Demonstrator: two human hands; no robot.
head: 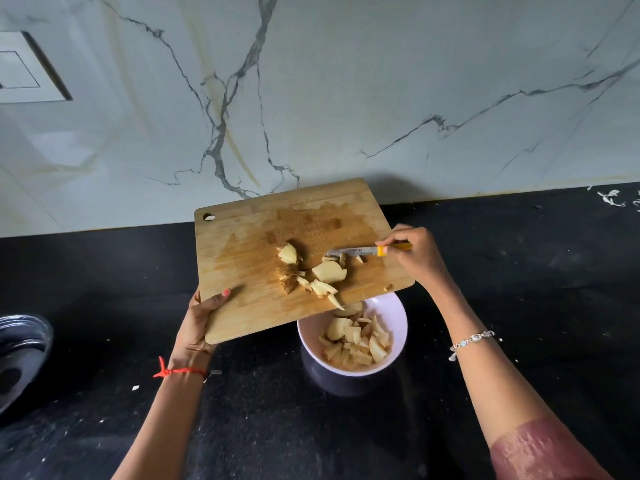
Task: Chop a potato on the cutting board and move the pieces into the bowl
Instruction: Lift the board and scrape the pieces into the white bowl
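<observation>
Left hand [199, 322] tilting cutting board [242, 244], right hand [414, 252] gripping knife [360, 251] over bowl [398, 317]

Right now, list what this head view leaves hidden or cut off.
- Bowl: far rim hidden under the tilted cutting board.
- Knife: handle mostly inside the right hand; the print on its blade is too small to read.
- Left hand: fingers hidden beneath the board.
- Dark vessel: cut off by the left edge.
</observation>
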